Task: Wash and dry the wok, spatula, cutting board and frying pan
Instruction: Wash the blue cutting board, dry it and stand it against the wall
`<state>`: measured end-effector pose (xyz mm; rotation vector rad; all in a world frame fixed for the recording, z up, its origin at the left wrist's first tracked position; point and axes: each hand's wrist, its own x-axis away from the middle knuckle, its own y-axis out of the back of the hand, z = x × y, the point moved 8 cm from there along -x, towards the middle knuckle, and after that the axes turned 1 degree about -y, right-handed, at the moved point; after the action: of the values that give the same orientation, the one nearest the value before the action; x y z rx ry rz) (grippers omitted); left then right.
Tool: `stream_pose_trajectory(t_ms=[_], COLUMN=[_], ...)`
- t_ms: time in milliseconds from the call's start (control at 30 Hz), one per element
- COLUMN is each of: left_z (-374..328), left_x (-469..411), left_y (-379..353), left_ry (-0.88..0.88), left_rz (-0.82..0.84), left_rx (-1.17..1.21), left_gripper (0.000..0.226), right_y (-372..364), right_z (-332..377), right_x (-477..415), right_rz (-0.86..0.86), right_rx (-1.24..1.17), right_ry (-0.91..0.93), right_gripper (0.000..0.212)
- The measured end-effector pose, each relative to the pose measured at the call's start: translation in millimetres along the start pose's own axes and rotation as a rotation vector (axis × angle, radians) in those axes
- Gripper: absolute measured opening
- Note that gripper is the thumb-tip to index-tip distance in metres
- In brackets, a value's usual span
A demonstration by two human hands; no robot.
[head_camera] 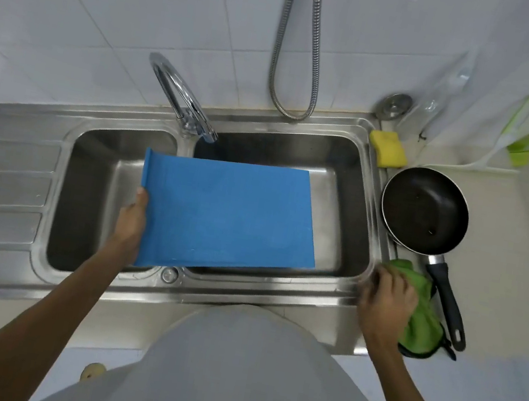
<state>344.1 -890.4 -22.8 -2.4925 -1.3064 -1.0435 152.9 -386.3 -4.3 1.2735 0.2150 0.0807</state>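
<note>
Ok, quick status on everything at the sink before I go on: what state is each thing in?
Cutting board: held over the sink by its left edge.
Left hand: gripping the board.
Right hand: on the green cloth, grip unclear.
Frying pan: upright on the counter, empty.
Faucet: no water visible.
Sponge: lying by the sink's corner.
</note>
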Motion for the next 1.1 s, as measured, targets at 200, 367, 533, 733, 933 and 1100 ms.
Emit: stream_pose_trajectory(t_ms=[200,367,533,733,933,1100], left_z=[10.1,1.1,-0.8,0.2,-25.7,-23.4], left_x=[25.9,42.1,42.2,22.0,-8.6,-31.0], left_y=[10.2,26.6,68.4,119.9,144.7,163.0], left_ry=[0.018,-0.017,-0.035,-0.017,-0.034,-0.017], left_rz=[-0.071,-0.137,-0.191,-0.183,-0.086,-0.024], left_rx=[-0.007,-0.05,-0.079,-0.07,-0.117,-0.101], left_gripper=[0.062,0.047,0.072,0.077,0.079,0.074], right_y=[6.7,-4.1,-9.7,-6.6,-22.4,-36.5], right_z=[-55.0,-57.2,-38.5,2.1,119.5,219.3], right_x=[23.4,26.9,23.6,42.6,80.2,89.3], right_rz=[0.154,0.295,0.335,0.058,0.018,-0.001], right_rx=[0.167,0.224,0.107,-0.081,-0.261,-0.423], right_ry=[0.079,0.089,-0.176,-0.394,-0.306,-0.181], right_gripper=[0.046,0.065,0.068,0.051,0.05,0.044])
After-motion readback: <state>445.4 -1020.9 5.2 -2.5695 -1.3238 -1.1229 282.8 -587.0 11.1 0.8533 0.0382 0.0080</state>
